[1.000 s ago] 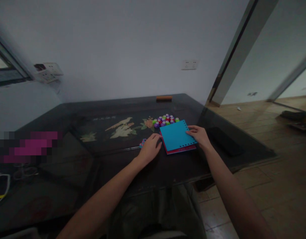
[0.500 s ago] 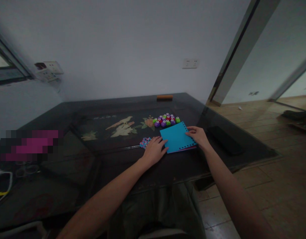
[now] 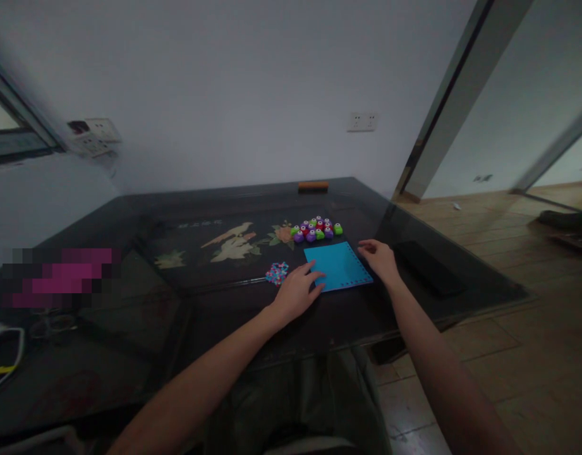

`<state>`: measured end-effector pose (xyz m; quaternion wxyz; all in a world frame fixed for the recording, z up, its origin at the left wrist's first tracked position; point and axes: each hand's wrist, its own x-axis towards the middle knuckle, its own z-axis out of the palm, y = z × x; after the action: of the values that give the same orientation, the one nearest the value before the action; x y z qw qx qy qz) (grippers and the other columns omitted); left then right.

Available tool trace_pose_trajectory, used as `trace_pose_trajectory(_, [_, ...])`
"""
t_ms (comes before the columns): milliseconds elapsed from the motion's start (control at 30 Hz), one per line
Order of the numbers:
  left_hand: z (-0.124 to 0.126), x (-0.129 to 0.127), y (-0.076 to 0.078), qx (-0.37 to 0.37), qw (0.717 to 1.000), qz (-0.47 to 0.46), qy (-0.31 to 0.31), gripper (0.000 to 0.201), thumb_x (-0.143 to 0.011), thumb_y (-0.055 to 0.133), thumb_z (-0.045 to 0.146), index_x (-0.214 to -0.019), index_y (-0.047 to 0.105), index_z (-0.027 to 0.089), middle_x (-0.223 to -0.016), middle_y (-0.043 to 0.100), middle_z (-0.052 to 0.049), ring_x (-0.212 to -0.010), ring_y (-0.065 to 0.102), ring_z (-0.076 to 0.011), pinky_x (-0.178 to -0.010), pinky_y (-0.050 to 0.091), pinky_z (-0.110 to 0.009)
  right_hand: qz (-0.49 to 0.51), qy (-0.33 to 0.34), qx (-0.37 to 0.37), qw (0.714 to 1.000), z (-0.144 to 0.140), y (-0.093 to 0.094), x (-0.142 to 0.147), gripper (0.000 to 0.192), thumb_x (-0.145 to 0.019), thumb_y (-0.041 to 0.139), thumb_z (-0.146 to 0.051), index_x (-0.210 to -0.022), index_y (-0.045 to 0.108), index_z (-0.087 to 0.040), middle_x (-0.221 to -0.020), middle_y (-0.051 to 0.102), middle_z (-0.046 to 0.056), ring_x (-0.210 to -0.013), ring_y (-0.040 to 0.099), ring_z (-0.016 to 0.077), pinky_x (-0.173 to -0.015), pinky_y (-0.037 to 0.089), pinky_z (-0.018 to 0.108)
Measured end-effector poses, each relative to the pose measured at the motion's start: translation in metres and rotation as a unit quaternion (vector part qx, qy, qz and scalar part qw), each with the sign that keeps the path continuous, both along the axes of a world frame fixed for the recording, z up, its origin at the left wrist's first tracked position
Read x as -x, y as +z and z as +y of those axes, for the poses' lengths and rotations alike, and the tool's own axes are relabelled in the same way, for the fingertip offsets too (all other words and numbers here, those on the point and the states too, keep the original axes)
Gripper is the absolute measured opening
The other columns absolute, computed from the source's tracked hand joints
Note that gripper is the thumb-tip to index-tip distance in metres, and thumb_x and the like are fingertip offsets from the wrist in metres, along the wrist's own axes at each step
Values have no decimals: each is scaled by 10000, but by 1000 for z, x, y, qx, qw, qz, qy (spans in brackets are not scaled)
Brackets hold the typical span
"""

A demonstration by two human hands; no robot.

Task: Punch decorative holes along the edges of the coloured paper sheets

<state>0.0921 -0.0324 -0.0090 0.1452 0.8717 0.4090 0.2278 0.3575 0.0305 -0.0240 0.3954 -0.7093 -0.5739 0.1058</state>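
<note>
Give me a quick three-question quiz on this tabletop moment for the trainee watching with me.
1. True or false: the blue sheet lies flat on the dark table.
2. Which hand touches the sheet's near-left corner? A) left hand B) right hand
3. Fill in: the small colourful punches sit just ____ the sheet, toward the wall.

Key: 1 true; 2 A; 3 beyond.

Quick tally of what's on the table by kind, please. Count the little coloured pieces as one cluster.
Blue sheet with holes along its edges: 1
Cluster of small coloured pieces, too small to count singly: 1
Heap of pink and blue bits: 1
Black flat slab: 1
Orange bar at the far edge: 1
Total: 5
Left hand and right hand both touch the sheet.
</note>
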Motion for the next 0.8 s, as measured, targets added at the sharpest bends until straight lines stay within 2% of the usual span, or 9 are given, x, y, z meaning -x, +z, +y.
trace_pose_trajectory(200, [-17,-4,-2,39,999,-2,-30,336,-826,564,296,-1158,603,263,-1459,345,-68,-1238,461,-253,-1034,380,-390,-9,30,16,999,-2,3,7,233,-734,590,-211,-940,691,-172,-868,701,76,-798,644,192,-762,484,321])
trace_pose_trajectory(367, [-17,-5,-3,38,999,7,-28,312,-833,546,289,-1136,614,268,-1429,388,-71,-1217,480,-261,-1020,392,-418,-6,34,28,999,-3,4,9,223,-731,599,-202,-931,691,-168,-872,702,75,-803,646,189,-773,486,316])
trace_pose_trajectory(567, [-17,-6,-3,34,999,2,-23,303,-835,537,290,-1127,615,268,-1409,411,-65,-1212,484,-251,-1015,402,-395,-12,43,32,998,-3,3,10,222,-733,594,-212,-929,691,-175,-884,703,75,-818,648,197,-780,485,321])
trace_pose_trajectory(800, [-18,-6,-2,12,1000,3,-19,320,-842,531,292,-1154,595,261,-1387,425,-78,-1185,493,-252,-1000,409,-400,-64,31,21,997,-2,3,12,206,-753,580,-215,-926,688,-194,-885,694,64,-811,635,201,-760,474,318])
